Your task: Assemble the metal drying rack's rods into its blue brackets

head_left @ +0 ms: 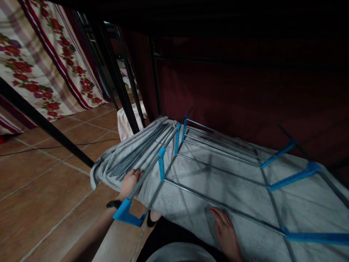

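Several grey rods [141,148] lie side by side on the grey blanket. My left hand [131,182], with a dark band at the wrist, has its fingers curled on the near end of a rod; exactly how it grips is partly hidden. A partly assembled rack with metal tubes [207,194] and blue plastic connectors [161,163] lies over the blanket. One of its long tubes passes just above my left hand. Below the front tube, my right hand [225,231] is open, fingers stretched out at the blanket's surface, holding nothing.
The blanket [191,211] covers a low bed with a black metal frame [120,72]. Dark red cloth [245,98] hangs behind. Flowered curtains [54,62] hang at left above a tiled floor [40,189] with a thin black cable [54,146] on it.
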